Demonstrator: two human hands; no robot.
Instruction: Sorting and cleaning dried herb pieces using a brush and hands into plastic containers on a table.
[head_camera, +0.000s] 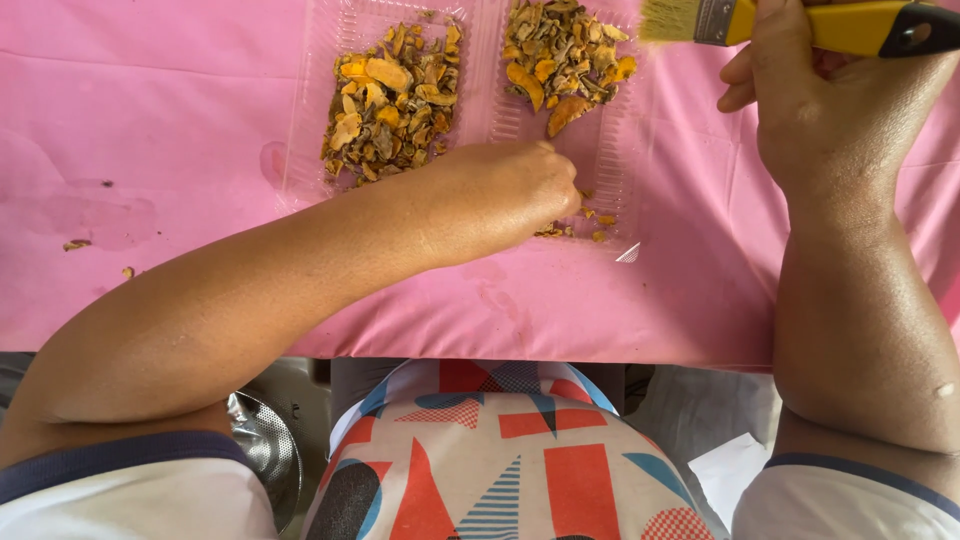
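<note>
A clear plastic clamshell package (470, 60) is laid open on the pink table covering (150, 120), its two ribbed halves side by side. The left half (310, 120) is heaped with dried orange-yellow slices (385, 105); the right half (615, 150) is filled at its far end, with crumbs near its front edge.

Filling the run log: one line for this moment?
left hand: picking chips in tray | right hand: holding brush | pink cloth
</note>
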